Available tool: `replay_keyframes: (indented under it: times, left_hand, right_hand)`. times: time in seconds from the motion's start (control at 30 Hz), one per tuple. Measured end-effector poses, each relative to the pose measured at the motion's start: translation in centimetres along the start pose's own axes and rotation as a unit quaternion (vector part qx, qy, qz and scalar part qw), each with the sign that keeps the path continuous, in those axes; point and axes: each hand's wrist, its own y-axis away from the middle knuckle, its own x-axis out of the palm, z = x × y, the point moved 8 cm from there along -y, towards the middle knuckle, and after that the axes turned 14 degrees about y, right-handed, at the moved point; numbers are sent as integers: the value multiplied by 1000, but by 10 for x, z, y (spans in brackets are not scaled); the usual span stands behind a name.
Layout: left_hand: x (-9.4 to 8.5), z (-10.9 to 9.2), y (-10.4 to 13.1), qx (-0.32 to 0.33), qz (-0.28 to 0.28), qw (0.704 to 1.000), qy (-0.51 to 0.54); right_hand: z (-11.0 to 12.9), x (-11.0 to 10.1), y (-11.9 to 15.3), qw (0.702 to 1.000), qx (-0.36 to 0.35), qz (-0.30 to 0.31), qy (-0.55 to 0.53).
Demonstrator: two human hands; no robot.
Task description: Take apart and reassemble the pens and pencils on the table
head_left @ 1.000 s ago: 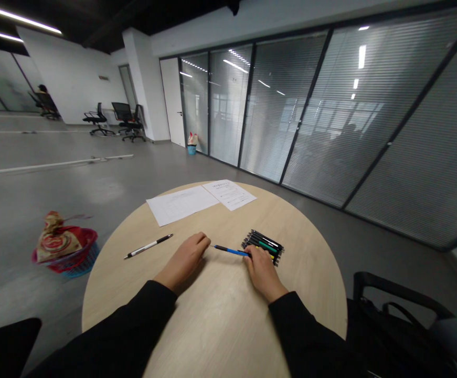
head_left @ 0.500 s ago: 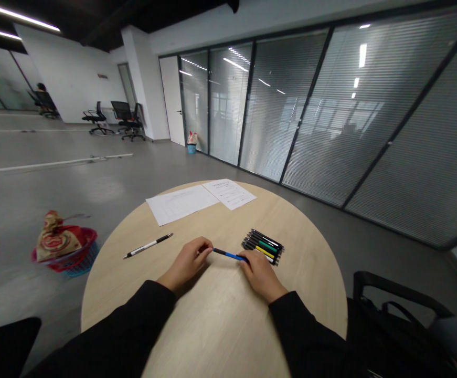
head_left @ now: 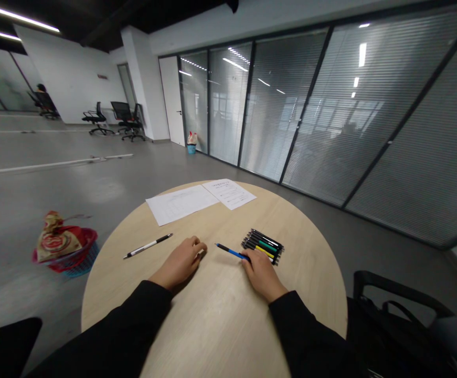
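A blue pen with a black grip [head_left: 230,252] is pinched between the thumb and fingers of my right hand [head_left: 263,274]. Its tip points left, toward my left hand [head_left: 181,262], which is apart from the pen. The fingers of that hand are loosely bent near the tabletop, with nothing visible in them. Close by my right hand lies a row of several pens [head_left: 263,244], mostly black, with green and yellow ones among them; my fingers hide part of the row. On the left, a white and black pen [head_left: 148,245] lies alone.
Two printed paper sheets [head_left: 183,203] [head_left: 231,194] lie at the far side of the round wooden table [head_left: 216,325]. A basket [head_left: 90,247] with a bag stands on the floor at left. A black chair [head_left: 401,289] is at right.
My left hand has let go of the pen's tip end and drawn back a little to the left. The right hand keeps hold of the pen, almost in place.
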Motion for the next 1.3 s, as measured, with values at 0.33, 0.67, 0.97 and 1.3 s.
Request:
replay_keyframes:
  times: [0.33, 0.67, 0.97, 1.3]
  left_hand:
    - [-3, -2, -3, -30, -9, 999, 39]
    - [-21, 17, -2, -147, -181, 932, 278]
    - [4, 25, 7, -261, -228, 851, 395]
    - [-1, 17, 3, -237, -217, 908, 271]
  right_hand:
    - [-3, 4, 0, 1000, 4, 5, 3]
    - [1, 3, 1, 1000, 0, 6, 5]
    - [10, 1, 1, 1000, -15, 0, -2]
    - [23, -2, 3, 999, -43, 4, -1]
